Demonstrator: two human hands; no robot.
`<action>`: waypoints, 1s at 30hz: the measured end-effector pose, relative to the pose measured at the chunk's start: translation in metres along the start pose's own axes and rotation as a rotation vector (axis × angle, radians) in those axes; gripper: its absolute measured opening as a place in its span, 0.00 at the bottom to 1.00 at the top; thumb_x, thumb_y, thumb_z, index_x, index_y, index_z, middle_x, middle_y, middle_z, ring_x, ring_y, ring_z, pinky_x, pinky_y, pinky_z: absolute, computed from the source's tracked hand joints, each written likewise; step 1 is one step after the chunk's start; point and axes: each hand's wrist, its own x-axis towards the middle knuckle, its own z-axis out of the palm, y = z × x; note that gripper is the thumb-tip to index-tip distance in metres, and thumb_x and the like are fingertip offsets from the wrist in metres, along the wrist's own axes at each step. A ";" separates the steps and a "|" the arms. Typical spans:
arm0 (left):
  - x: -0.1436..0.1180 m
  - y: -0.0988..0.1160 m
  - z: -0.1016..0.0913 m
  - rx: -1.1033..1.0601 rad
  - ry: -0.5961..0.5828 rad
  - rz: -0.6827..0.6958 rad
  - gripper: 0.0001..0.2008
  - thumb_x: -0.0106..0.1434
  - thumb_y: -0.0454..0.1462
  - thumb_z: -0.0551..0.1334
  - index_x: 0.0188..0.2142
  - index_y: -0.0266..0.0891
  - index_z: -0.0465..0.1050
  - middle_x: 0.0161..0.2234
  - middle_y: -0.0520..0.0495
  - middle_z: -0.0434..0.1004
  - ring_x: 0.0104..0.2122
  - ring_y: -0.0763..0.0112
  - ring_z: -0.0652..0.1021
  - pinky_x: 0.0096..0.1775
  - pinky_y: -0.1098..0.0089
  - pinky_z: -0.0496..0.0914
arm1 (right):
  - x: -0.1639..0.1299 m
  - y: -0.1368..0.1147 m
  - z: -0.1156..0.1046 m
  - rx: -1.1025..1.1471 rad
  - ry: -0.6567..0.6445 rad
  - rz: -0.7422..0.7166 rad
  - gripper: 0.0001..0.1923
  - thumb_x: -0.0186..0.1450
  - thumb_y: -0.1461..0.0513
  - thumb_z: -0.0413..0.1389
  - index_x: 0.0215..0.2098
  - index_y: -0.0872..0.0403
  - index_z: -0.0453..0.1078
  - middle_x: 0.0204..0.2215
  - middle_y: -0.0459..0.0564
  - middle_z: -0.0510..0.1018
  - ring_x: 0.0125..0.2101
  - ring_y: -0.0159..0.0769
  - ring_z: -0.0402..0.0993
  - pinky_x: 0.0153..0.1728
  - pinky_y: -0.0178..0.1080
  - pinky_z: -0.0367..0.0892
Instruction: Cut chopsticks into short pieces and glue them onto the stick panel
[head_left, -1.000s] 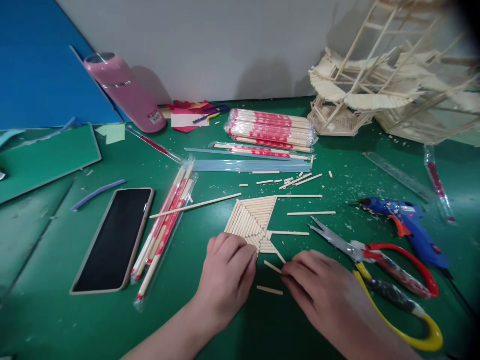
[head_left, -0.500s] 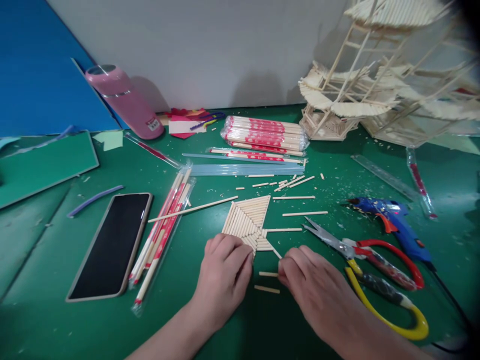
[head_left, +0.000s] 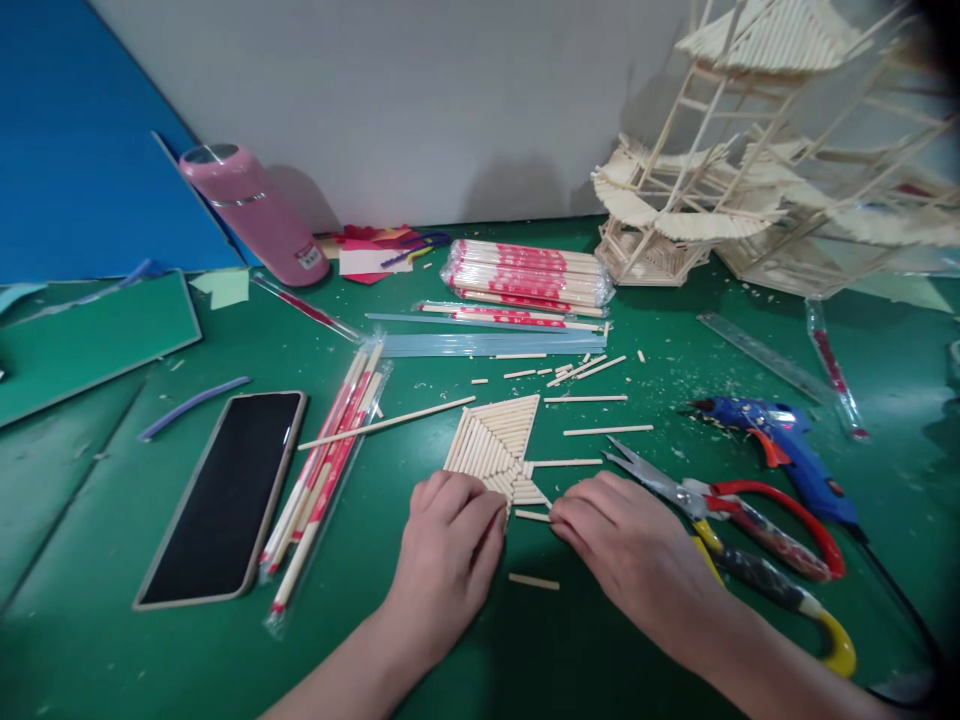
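Nearest the front edge of the table point(head_left: 112, 640), we note a short loose stick point(head_left: 533, 581) lying on the green surface between our two forearms, touching neither. Our left hand point(head_left: 450, 550) rests palm down just behind it, fingers together and curled, the fingertips pressing on the near edge of the flat panel of glued sticks point(head_left: 495, 445). Our right hand point(head_left: 634, 545) lies beside it, fingers closed in a pinch on one end of a short stick point(head_left: 532, 515), whose other end lies against the near corner of the panel. The panel sits flat at the middle of the table.

To the right of our right hand lie the scissors point(head_left: 750, 530), with red and yellow handles, blades apart and pointing toward the panel. Beyond them rests the blue glue gun point(head_left: 780, 450). Toward the left front corner a phone point(head_left: 225, 495) lies screen up, with wrapped chopsticks point(head_left: 330, 470) just beside it. One long bare stick point(head_left: 386, 422) runs from that pack to the panel's far corner.

Further back, loose cut sticks point(head_left: 585, 395) are scattered behind the panel, then a bundle of wrapped chopsticks point(head_left: 529, 272). A clear ruler point(head_left: 757, 355) lies toward the right edge. At the far edge stand a pink bottle point(head_left: 251, 215) on the left and a stick-built model point(head_left: 750, 180) on the right.
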 end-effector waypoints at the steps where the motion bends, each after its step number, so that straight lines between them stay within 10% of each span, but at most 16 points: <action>1: 0.000 0.000 0.000 0.001 -0.001 0.001 0.07 0.61 0.31 0.54 0.34 0.38 0.70 0.29 0.46 0.68 0.30 0.66 0.66 0.32 0.64 0.61 | 0.000 0.000 0.000 0.001 -0.001 0.004 0.07 0.62 0.68 0.50 0.36 0.50 0.65 0.31 0.44 0.70 0.33 0.34 0.63 0.35 0.37 0.58; 30: 0.008 0.011 0.007 0.163 -0.031 -0.100 0.05 0.59 0.35 0.57 0.28 0.40 0.70 0.26 0.49 0.70 0.30 0.66 0.66 0.31 0.65 0.57 | 0.009 0.003 0.007 0.106 0.228 0.037 0.07 0.65 0.63 0.48 0.32 0.53 0.67 0.28 0.47 0.72 0.30 0.33 0.66 0.32 0.36 0.59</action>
